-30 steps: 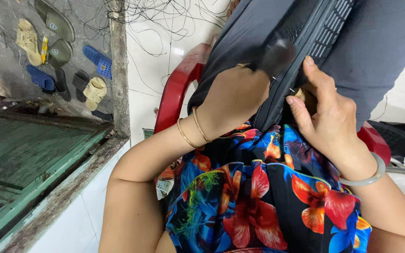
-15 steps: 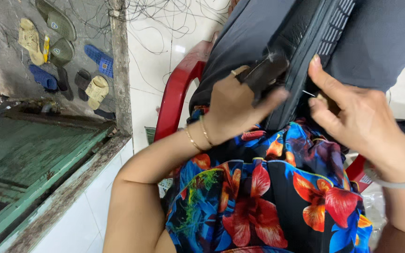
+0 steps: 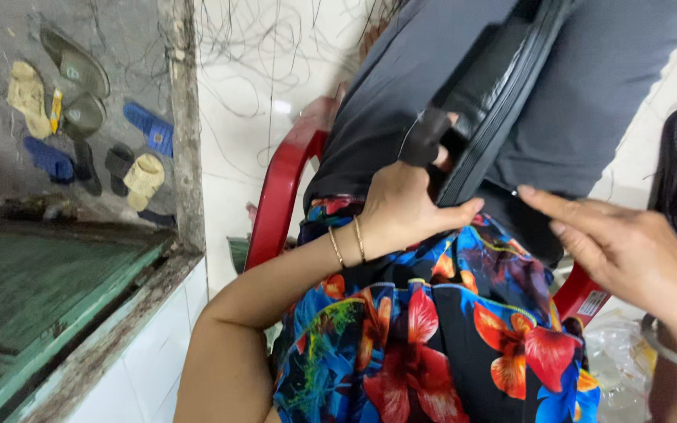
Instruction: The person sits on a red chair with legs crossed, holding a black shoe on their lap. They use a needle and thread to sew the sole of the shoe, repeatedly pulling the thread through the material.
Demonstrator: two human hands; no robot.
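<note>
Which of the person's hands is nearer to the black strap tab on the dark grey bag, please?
Left. The left hand grips the bag right at the black strap tab, fingers behind it. The right hand hovers apart, lower right, fingertips pointing toward the zipper.

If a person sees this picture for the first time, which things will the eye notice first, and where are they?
In the middle, the left hand grips a black strap of a dark grey bag resting on the lap. The right hand hovers open at the right, beside the bag. Below, a bright floral garment fills the foreground, with a red plastic chair behind it.
</note>
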